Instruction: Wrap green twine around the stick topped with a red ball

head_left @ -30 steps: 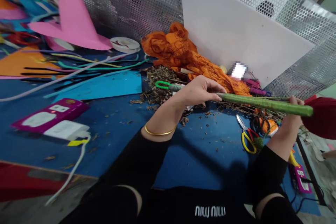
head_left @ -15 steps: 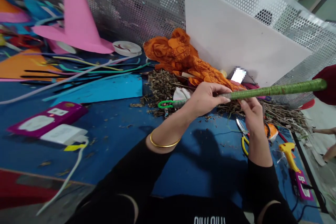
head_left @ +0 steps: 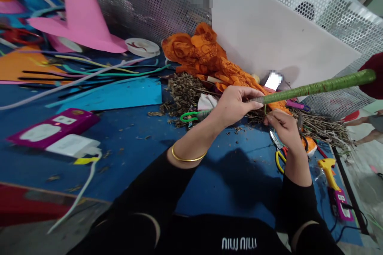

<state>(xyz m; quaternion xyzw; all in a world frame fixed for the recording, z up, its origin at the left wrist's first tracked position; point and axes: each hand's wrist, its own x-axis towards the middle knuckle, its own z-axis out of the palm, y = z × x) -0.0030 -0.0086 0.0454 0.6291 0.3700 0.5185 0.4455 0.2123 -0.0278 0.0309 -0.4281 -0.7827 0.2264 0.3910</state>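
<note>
A long stick (head_left: pixel 317 88), wrapped in green strand, runs from the centre up to the right, with a dark red piece (head_left: pixel 372 75) at its far end. My left hand (head_left: pixel 236 105) is closed round its grey, unwrapped-looking part. A green loop (head_left: pixel 189 116) sticks out at the left end, beyond my wrist. Just below the stick my right hand (head_left: pixel 281 125) pinches a thin green strand that comes down from the stick where the green wrapping begins.
Dried plant matter (head_left: pixel 185 87) and orange cloth (head_left: pixel 209 53) lie behind my hands. Scissors (head_left: pixel 275 140) and yellow-handled pliers (head_left: pixel 279 161) are by my right wrist. A glue gun (head_left: pixel 330 171) lies at the right; a purple power strip (head_left: pixel 54 129) and pink hat (head_left: pixel 82 16) are left.
My right hand has moved slightly left and down from behind the stick, and the strand between it and the stick now shows. The stick's right end tilts higher. My left hand keeps its hold.
</note>
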